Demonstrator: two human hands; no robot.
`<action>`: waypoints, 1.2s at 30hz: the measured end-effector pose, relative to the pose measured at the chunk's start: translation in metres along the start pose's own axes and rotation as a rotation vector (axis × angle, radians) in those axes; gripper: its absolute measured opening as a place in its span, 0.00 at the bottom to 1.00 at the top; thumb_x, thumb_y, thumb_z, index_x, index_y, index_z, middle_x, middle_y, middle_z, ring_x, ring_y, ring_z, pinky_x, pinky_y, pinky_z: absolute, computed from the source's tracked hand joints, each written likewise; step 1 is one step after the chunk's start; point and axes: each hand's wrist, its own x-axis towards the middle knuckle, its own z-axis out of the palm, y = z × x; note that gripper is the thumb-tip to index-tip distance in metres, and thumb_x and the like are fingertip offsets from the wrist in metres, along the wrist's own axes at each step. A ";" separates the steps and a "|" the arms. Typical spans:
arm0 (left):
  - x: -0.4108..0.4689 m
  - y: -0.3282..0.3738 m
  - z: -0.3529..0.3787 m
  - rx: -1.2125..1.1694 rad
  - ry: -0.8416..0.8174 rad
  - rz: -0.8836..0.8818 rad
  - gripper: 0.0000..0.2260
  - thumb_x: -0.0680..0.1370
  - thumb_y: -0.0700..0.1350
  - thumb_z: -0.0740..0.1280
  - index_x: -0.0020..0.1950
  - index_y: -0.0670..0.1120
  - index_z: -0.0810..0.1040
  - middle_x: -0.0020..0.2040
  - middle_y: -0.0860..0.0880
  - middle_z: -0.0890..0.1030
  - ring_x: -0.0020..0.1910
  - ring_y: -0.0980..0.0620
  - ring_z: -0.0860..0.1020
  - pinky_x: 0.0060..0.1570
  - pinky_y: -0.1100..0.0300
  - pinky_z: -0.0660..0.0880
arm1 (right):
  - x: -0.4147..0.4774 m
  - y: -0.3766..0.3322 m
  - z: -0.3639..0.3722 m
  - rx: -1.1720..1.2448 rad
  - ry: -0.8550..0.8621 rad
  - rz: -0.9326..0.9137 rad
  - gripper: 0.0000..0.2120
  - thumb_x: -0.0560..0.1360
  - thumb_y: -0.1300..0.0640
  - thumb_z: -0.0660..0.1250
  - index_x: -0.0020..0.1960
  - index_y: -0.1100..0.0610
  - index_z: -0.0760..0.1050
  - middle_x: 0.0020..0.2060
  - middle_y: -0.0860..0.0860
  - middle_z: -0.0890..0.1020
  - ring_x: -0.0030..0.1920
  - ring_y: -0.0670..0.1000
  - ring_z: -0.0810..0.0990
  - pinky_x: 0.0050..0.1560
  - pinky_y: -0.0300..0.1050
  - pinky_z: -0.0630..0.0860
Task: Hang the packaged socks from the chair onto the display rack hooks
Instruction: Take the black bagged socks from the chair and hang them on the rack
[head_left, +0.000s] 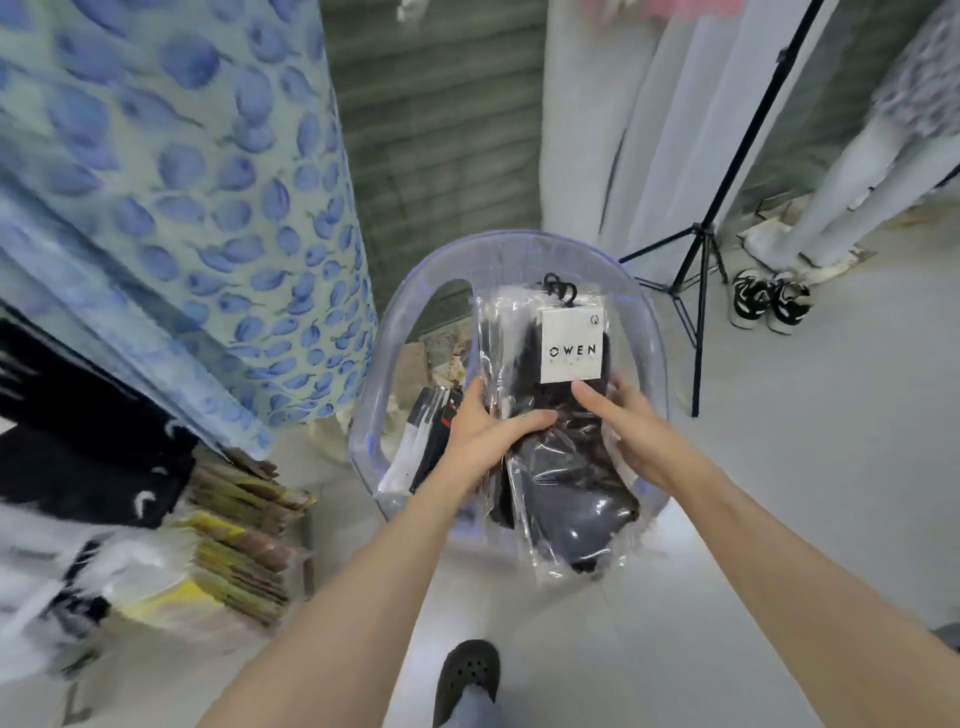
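A stack of packaged dark socks (561, 467) in clear plastic wrap, topped by a white card label and black hanger hooks, is held above the seat of a transparent plastic chair (519, 249). My left hand (488, 431) grips the stack's left side, thumb on top. My right hand (628, 421) grips its right side, thumb just below the label. More sock packs (426, 441), white, black and red, lie on the chair seat to the left. No display rack hooks are in view.
A blue-patterned garment (182, 208) hangs at the left, with stacked packaged goods (234, 545) on the floor below. A black tripod stand (701, 249) is behind the chair at right. Black-and-white sneakers (769, 301) and mannequin legs (857, 182) stand at far right. My foot (467, 675) is below.
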 end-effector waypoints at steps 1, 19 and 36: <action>-0.018 0.020 -0.007 -0.033 -0.006 0.041 0.43 0.60 0.50 0.81 0.70 0.47 0.65 0.61 0.50 0.80 0.58 0.53 0.80 0.62 0.51 0.74 | -0.015 -0.025 0.005 0.016 -0.036 -0.048 0.25 0.72 0.53 0.68 0.66 0.56 0.65 0.59 0.48 0.78 0.54 0.43 0.79 0.50 0.35 0.75; -0.284 0.280 -0.108 -0.161 0.044 0.642 0.64 0.51 0.73 0.74 0.78 0.47 0.52 0.75 0.44 0.65 0.72 0.44 0.67 0.72 0.42 0.62 | -0.238 -0.324 0.088 -0.075 -0.215 -0.719 0.13 0.70 0.52 0.69 0.53 0.50 0.75 0.45 0.39 0.82 0.44 0.34 0.81 0.40 0.24 0.73; -0.381 0.272 -0.244 -0.448 0.305 0.695 0.25 0.68 0.49 0.73 0.63 0.43 0.77 0.53 0.45 0.85 0.51 0.47 0.83 0.52 0.54 0.79 | -0.308 -0.366 0.222 0.022 -0.428 -0.922 0.18 0.70 0.51 0.66 0.58 0.56 0.76 0.49 0.45 0.84 0.50 0.42 0.82 0.48 0.33 0.78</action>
